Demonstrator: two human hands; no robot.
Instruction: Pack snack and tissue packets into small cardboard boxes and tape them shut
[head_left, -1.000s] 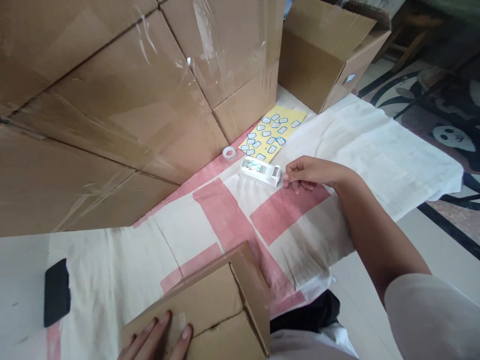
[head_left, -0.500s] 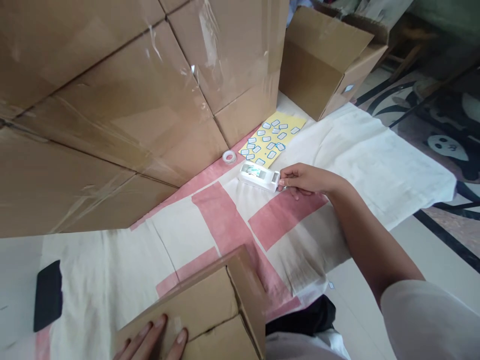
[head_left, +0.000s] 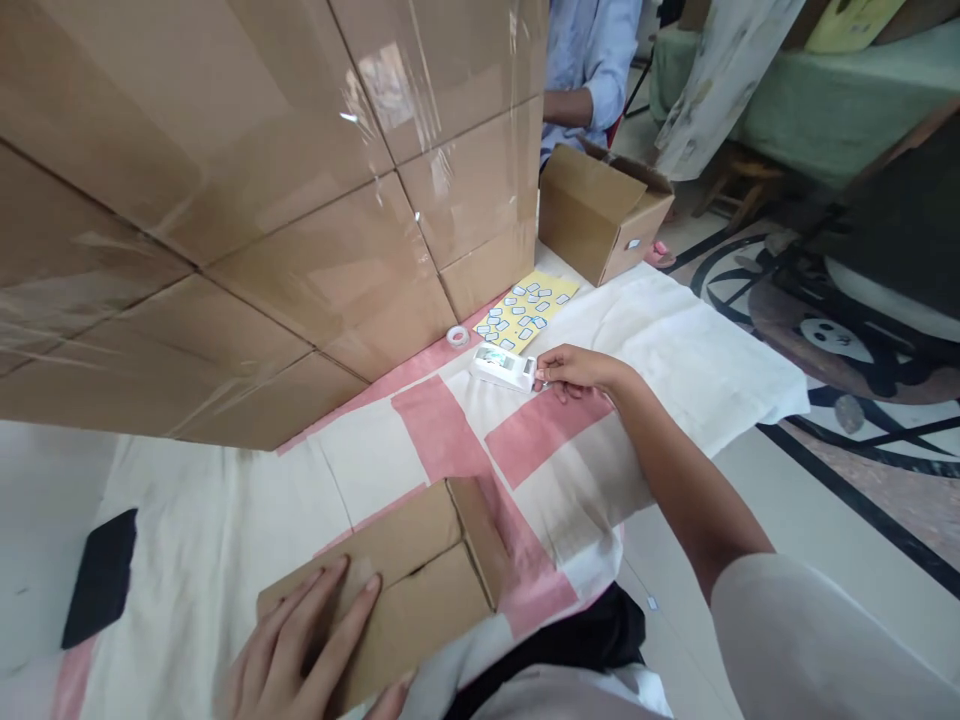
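My left hand (head_left: 304, 640) rests on a small cardboard box (head_left: 439, 590) at the lower middle, its fingers spread over the flaps. The box's top flaps meet along a seam. Farther forward, my right hand (head_left: 574, 370) has its fingers pinched at the right end of a white oblong device (head_left: 502, 367) with a greenish label. The device lies on the cloth, and its exact kind is unclear. Just behind it is a yellow sheet (head_left: 529, 310) bearing several small white, blue-edged stickers. A roll of clear tape (head_left: 457, 335) lies beside the sheet.
Stacked, taped cartons (head_left: 322, 240) wall off the left and back. An open cardboard box (head_left: 592, 215) stands at the far end, near a person in a blue shirt (head_left: 589, 60). A black flat object (head_left: 100, 575) lies at left on the pink-and-white cloth (head_left: 367, 450).
My view has shifted, bringing the person in blue and more of the room into sight. More of my left hand now shows on the box. My right hand stays at the device's end.
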